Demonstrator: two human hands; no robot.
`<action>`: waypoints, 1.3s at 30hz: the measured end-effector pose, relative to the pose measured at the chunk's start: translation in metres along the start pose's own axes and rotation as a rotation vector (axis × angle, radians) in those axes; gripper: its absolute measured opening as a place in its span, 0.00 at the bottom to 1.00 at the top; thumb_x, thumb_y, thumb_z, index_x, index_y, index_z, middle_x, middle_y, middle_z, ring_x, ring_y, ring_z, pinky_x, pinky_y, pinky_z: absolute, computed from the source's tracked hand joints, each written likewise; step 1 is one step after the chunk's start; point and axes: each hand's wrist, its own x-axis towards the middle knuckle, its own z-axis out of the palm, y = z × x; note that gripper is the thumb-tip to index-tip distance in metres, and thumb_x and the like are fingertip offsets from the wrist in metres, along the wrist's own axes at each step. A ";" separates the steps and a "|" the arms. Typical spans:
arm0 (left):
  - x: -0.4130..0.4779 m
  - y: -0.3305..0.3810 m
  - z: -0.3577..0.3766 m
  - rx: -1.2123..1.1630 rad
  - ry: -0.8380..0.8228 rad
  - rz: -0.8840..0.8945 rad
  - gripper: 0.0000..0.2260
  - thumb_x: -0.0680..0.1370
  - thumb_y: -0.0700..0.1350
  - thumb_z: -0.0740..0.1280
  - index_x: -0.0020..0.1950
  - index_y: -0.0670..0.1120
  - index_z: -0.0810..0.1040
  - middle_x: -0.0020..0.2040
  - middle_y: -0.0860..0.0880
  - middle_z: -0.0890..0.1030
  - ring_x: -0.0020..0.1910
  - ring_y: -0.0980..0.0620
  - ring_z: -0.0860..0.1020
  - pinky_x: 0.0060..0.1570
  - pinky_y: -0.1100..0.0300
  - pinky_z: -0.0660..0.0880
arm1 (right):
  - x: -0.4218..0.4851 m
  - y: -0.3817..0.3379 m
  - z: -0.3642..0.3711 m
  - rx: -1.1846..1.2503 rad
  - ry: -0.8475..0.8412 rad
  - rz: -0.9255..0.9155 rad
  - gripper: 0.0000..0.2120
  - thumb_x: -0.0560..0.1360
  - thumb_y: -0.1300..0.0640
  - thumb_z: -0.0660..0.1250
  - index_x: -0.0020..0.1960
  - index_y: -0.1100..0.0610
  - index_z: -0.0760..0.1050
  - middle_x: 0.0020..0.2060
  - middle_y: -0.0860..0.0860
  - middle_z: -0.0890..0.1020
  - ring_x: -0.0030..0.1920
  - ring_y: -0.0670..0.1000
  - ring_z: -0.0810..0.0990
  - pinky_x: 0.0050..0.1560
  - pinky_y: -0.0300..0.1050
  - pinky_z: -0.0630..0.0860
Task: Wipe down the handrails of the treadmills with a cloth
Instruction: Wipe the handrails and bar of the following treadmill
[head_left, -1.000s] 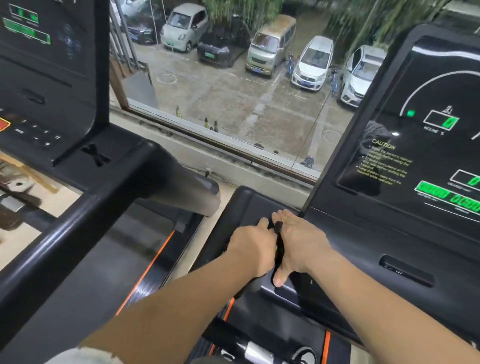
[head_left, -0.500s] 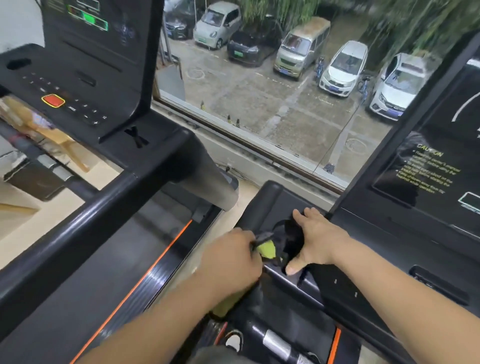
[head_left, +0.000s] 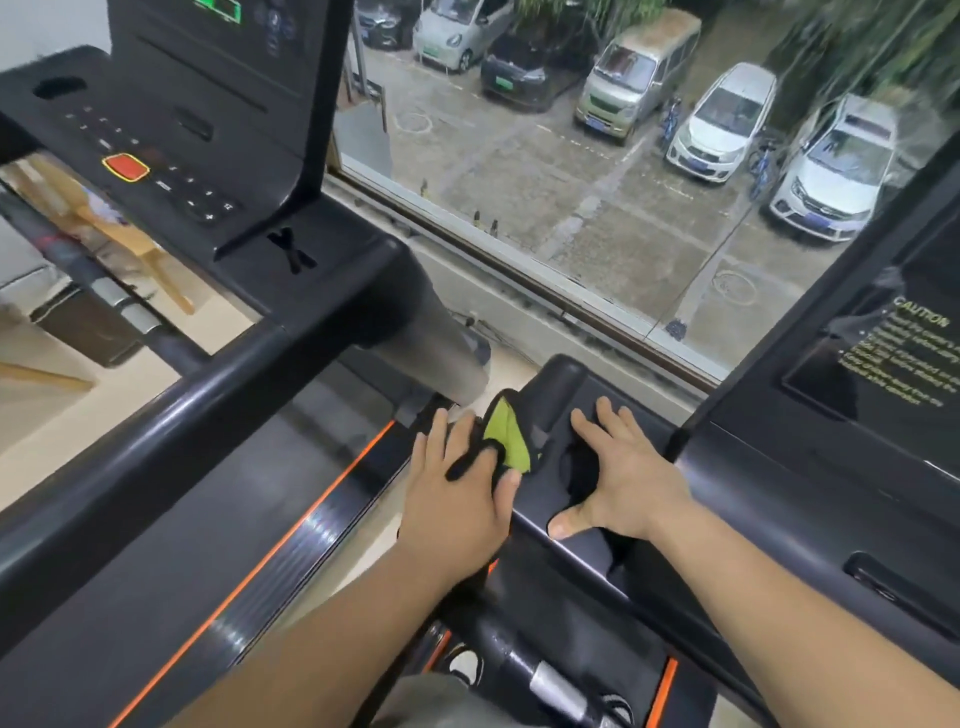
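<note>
1. Evidently early: left hand (head_left: 457, 499) pinched the cloth (head_left: 506, 439) at the near handrail (head_left: 553, 387), by its front end.
2. The right hand (head_left: 628, 483) lay flat there, fingers spread, holding nothing.
3. The neighbouring handrail (head_left: 156, 431) probably awaited wiping.

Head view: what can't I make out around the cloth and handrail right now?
- Cloth: full extent hidden under the left hand and right hand, head view.
- Handrail: surface beneath both hands covered, head view.
- Caution label: text blurred and cut off by the right edge, head view.
</note>
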 end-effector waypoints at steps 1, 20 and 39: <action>0.012 0.002 0.005 0.007 0.001 0.024 0.15 0.82 0.55 0.61 0.54 0.46 0.81 0.74 0.41 0.72 0.76 0.35 0.66 0.73 0.37 0.64 | 0.000 -0.001 0.000 -0.006 0.005 0.006 0.71 0.52 0.30 0.82 0.82 0.39 0.42 0.81 0.40 0.35 0.81 0.45 0.34 0.79 0.55 0.59; 0.005 0.006 -0.016 -0.032 -0.148 0.397 0.09 0.73 0.46 0.63 0.45 0.50 0.83 0.74 0.42 0.74 0.72 0.39 0.73 0.68 0.44 0.73 | 0.000 0.005 -0.002 0.006 0.030 -0.010 0.69 0.54 0.29 0.81 0.83 0.39 0.43 0.81 0.39 0.35 0.81 0.44 0.34 0.79 0.51 0.59; 0.005 0.019 -0.006 0.131 0.004 0.272 0.06 0.74 0.44 0.72 0.48 0.43 0.80 0.53 0.39 0.83 0.67 0.40 0.78 0.50 0.48 0.80 | 0.000 0.006 0.001 0.010 0.059 0.054 0.79 0.51 0.28 0.81 0.84 0.54 0.37 0.82 0.45 0.35 0.81 0.48 0.33 0.81 0.48 0.50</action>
